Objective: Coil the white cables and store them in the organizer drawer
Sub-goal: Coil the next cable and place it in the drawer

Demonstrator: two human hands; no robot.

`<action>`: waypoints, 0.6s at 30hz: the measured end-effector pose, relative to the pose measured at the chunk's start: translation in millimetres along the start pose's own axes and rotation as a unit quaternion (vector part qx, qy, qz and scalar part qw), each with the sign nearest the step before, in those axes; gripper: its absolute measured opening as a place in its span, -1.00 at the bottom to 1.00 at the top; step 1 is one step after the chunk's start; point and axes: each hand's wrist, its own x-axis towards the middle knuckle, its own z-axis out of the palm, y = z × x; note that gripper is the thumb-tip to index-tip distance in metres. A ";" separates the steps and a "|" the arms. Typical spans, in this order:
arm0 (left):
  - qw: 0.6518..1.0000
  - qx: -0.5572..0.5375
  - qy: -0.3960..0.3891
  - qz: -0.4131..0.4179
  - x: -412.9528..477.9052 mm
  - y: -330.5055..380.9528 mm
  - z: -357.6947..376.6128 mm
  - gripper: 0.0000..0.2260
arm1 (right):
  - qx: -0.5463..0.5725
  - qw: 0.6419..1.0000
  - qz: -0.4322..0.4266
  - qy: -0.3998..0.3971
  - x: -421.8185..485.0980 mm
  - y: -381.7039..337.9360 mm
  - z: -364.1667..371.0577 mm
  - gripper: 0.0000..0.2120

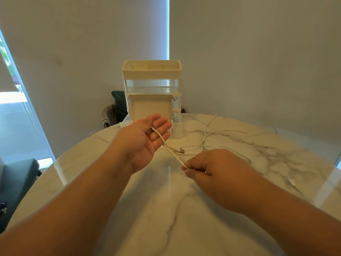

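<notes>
The right grip (212, 169) is pressed together, thumb and forefinger pinching a thin white charging cable (167, 145) just above the table, knuckles up. From that pinch the cable rises in a taut slant, up and to the left, into the left grip (147, 137). The left grip is palm-up and loosely spread, with the fingers (162, 124) only slightly bent. The cable lies across them and ends in the fold of the palm; whether the thumb presses it there cannot be told.

Under the stretched length, between the two hands, a silver USB plug (181, 150) rests on the round white marble-patterned table (166, 209). More loose white cable (204, 133) wanders in loops over the table beyond the right grip, running toward the far edge. A small white connector (292, 182) lies well apart, near the right rim.

Just beyond the left grip stands a tall cream plastic organizer with clear drawers (151, 74), at the far edge of the table. Its top tray is open and divided. A cream drawer-like compartment (150, 108) juts from its lower front toward the person, just behind the left fingers.

A dark bag (118, 102) sits behind the table to the left of the organizer, and a dark chair (18, 178) stands at the left.
</notes>
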 end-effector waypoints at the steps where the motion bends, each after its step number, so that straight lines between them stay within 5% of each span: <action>1: 1.000 -0.011 0.011 -0.003 1.1 -3.1 0.5 -0.77 | 0.000 1.000 -0.007 -0.008 0.1 -1.3 2.4 -0.75; 6: 0.999 0.001 0.050 0.015 1.3 -10.9 5.0 -0.80 | -0.020 0.999 -0.033 -0.024 -0.5 -5.5 11.3 -0.76; 9: 0.990 0.120 0.014 0.072 -5.1 -12.6 5.0 -0.82 | -0.029 0.999 -0.037 0.001 -0.4 -4.0 7.5 -0.77; 13: 0.909 0.375 -0.068 0.171 -16.3 -20.9 10.0 -0.82 | -0.047 0.996 -0.045 0.056 -1.3 -1.1 -0.6 -0.75; 18: 0.817 0.535 -0.129 0.170 -21.9 -30.6 14.8 -0.79 | -0.039 0.989 -0.079 0.118 1.4 7.0 -8.3 -0.80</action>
